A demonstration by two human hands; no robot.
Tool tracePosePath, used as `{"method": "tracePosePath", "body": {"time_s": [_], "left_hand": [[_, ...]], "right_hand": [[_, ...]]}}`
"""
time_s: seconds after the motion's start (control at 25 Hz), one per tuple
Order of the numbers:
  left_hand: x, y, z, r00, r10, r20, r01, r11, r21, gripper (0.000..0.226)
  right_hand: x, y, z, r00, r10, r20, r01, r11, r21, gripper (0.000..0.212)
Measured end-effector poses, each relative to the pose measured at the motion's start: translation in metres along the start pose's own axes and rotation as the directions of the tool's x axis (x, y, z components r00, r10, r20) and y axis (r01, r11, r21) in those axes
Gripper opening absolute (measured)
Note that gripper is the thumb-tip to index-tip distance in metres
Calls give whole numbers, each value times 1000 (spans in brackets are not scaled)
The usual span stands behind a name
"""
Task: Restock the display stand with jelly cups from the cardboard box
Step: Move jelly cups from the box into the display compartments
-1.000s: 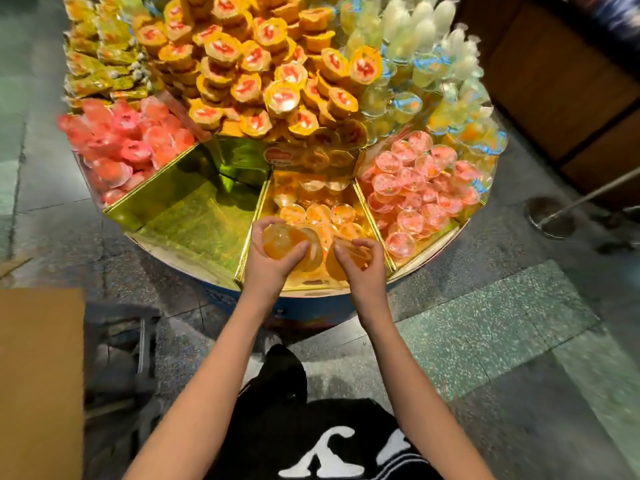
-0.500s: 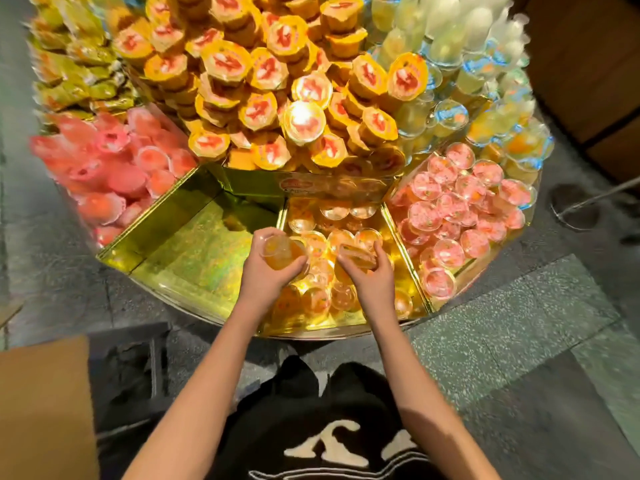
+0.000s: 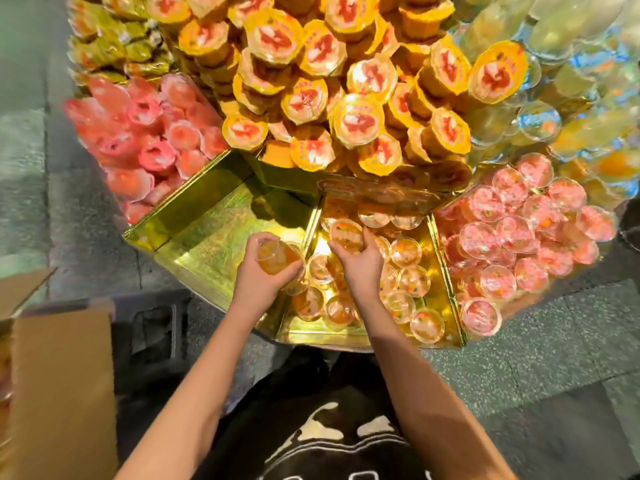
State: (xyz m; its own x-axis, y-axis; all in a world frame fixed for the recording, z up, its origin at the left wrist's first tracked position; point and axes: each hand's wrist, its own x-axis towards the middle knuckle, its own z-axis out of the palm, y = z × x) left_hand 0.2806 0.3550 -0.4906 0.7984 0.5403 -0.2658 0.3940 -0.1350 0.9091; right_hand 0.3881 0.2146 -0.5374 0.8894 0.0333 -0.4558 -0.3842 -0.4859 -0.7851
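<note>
Jelly cups (image 3: 403,282) part-fill the display stand's (image 3: 287,181) six-o'clock bin (image 3: 311,336); left hand (image 3: 256,285) grasps an orange cup (image 3: 273,258), right hand (image 3: 362,268) grips a second cup (image 3: 346,233) (seven-o'clock bin (image 3: 214,247) bare, cardboard box (image 3: 59,375) at eight o'clock), so restocking looks unfinished.

Gold display stand (image 3: 214,244) with orange jelly cups (image 3: 406,252) beside pink cups (image 3: 512,234).

Grey speckled stone floor (image 3: 540,362) spreads at near right, with a paler green slab (image 3: 20,143) along the far left edge. A dark frame with openings (image 3: 152,327), crate or stool, stands at near left. A black garment (image 3: 304,393) with white print (image 3: 332,438) fills the near centre. Yellow-green wrapped packets (image 3: 110,46) are heaped at far left.
</note>
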Motion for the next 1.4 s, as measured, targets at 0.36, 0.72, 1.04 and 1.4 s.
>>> {"method": "tracePosePath", "body": {"time_s": [0.36,0.72,1.04,1.4], "left_hand": [[18,-14,-10,997,-68,-36,68,998,-11,46],[30,-14,-15,999,-51,9,51,999,-1,51],[32,-15,-15,998,-53,25,53,999,2,50],[26,-12,-12,997,-64,43,65,998,-5,47]], "right_hand": [[37,8,44,992,35,-120,-20,992,121,74],[43,19,64,986,54,-160,-30,989,148,78],[66,13,71,979,132,-157,-110,983,145,80],[75,8,77,975,102,-196,-93,994,52,83]]}}
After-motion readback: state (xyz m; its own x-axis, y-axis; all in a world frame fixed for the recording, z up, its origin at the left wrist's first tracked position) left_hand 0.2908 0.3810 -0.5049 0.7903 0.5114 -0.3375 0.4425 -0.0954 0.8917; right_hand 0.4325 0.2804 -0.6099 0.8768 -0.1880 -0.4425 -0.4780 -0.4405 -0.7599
